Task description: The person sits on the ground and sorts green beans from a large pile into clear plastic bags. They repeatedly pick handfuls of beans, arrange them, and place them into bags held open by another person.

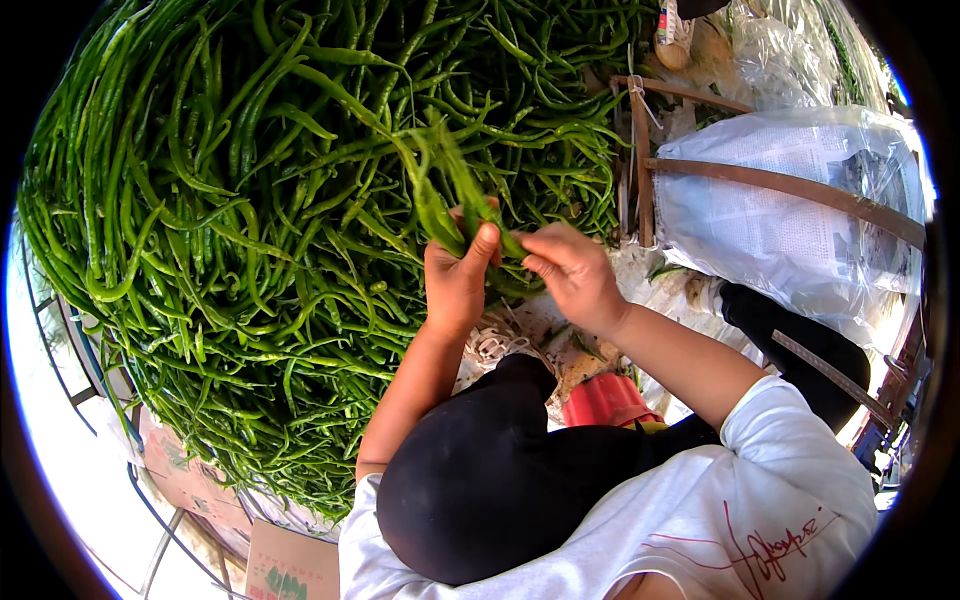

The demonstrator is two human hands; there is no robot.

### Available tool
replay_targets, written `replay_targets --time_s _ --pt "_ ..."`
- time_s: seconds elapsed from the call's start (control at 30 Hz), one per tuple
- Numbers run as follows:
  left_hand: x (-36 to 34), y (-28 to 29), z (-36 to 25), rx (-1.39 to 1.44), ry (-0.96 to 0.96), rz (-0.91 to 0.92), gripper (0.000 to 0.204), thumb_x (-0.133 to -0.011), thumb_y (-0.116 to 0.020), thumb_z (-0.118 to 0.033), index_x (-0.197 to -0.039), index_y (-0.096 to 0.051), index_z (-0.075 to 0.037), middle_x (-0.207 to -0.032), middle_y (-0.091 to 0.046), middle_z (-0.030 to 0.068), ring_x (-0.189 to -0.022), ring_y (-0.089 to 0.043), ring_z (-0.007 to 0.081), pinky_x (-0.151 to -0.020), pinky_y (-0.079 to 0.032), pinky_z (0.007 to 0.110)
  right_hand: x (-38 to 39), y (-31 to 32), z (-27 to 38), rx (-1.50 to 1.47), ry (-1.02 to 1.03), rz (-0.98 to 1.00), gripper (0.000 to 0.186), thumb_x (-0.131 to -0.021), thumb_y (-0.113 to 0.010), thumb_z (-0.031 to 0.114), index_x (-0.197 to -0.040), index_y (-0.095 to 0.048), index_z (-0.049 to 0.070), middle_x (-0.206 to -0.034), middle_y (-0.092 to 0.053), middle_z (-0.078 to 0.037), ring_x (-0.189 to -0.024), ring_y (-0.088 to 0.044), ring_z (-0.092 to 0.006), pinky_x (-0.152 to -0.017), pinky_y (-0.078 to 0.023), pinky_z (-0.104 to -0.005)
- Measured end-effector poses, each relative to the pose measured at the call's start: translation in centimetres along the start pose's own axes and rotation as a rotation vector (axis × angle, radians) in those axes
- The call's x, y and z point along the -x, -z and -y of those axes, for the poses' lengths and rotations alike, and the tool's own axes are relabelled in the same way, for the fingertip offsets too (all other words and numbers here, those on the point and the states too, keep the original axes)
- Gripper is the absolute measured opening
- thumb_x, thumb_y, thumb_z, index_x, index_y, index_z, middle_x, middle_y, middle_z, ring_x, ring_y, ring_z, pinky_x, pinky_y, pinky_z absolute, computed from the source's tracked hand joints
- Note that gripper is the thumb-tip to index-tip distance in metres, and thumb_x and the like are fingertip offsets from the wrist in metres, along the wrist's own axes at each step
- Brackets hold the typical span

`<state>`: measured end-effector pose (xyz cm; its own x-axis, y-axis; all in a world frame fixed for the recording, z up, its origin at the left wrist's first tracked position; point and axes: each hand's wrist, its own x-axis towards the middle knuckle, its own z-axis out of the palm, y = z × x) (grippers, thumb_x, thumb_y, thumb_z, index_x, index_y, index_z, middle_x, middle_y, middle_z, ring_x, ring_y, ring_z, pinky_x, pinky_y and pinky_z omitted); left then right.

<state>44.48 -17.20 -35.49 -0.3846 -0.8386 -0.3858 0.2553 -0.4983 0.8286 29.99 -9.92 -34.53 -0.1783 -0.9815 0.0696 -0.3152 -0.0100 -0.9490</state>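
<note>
Standing by, I note a head-worn fisheye camera, facing steeply down over the white shirt and black-clad knee. The left hand and right hand lie at close range, about mid-frame; the green peppers extend to the upper-left rim. The brown bar at right bows with the lens. Glare at the left edge appears to wash out detail.

Left hand grips green peppers; right hand pinches one

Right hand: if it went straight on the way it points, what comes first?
The right hand would first meet the green peppers held in the left hand, with that hand itself seemingly next, though depth is unclear here.
</note>
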Motion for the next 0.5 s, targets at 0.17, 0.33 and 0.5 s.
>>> replay_targets --time_s 0.17,0.33,0.5 --pt "-0.5 2.1 -0.4 0.160 -0.086 -0.074 0.012 -0.092 -0.059 -0.016 -0.090 -0.059 -0.004 -0.085 -0.059 0.0051 -0.070 -0.052 0.0122 -0.066 -0.043 0.027 -2.2 0.4 -3.3 0.161 -0.031 0.073 0.025 -0.084 -0.067 0.013 -0.106 -0.064 0.001 -0.096 -0.066 -0.014 -0.093 -0.062 -0.0314 -0.083 -0.049 -0.0374" --pt "-0.1 2.5 -4.0 0.327 -0.034 0.059 0.015 -0.091 -0.057 -0.014 -0.098 -0.048 -0.003 -0.067 -0.051 0.0056 -0.055 -0.050 0.0145 -0.063 -0.051 0.034 -8.3 6.1 -13.9 0.839 0.001 -0.237 0.033 -0.083 -0.067 0.016 -0.114 -0.060 0.008 -0.114 -0.058 -0.014 -0.104 -0.056 -0.0339 -0.091 -0.045 -0.0407" --pt "0.6 1.3 -3.5 0.161 0.009 0.028 0.018 -0.090 -0.056 -0.013 -0.102 -0.048 -0.002 -0.063 -0.048 0.0031 -0.051 -0.047 0.0129 -0.054 -0.047 0.030 -8.1 7.4 -13.2 0.736 -0.253 0.270 0.038 -0.083 -0.068 0.020 -0.117 -0.058 0.008 -0.116 -0.054 -0.013 -0.110 -0.052 -0.0344 -0.092 -0.044 -0.0418"
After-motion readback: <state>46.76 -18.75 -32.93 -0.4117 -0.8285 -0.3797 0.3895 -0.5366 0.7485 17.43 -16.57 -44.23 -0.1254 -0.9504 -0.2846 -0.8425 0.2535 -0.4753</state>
